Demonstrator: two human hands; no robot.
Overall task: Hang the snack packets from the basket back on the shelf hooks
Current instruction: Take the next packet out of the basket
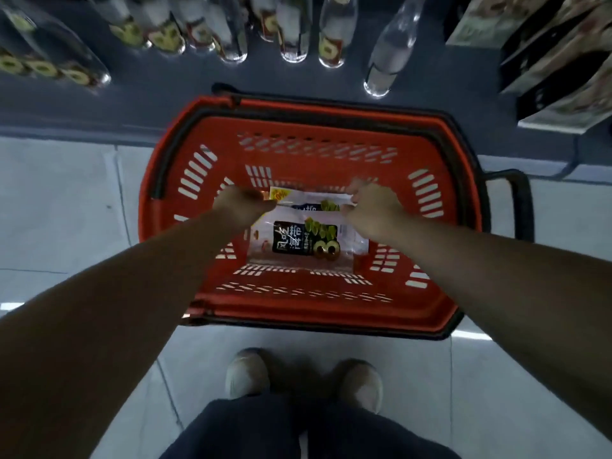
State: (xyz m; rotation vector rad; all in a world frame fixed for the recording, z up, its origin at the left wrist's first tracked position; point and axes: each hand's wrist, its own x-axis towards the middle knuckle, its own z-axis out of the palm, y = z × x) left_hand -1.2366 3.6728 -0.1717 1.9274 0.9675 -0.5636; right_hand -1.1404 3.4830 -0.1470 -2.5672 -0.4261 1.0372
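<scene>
A red plastic basket (pixel 331 293) with a black rim stands on the floor in front of me. Inside it lie clear snack packets with black and green labels; the lower packet (pixel 306 241) rests flat on the basket bottom. Both my arms reach down into the basket. My left hand (pixel 240 207) pinches the left end of the upper packet (pixel 314 202), and my right hand (pixel 369 208) pinches its right end. The fingertips are partly hidden behind the packet's edge. No shelf hooks are in view.
A low dark shelf runs along the far side with several clear bottles (pixel 294 38) standing on it and flat boxed goods (pixel 559 61) at the right. The basket's black handle (pixel 520 207) sticks out to the right. My feet (pixel 304 379) stand on pale floor tiles just behind the basket.
</scene>
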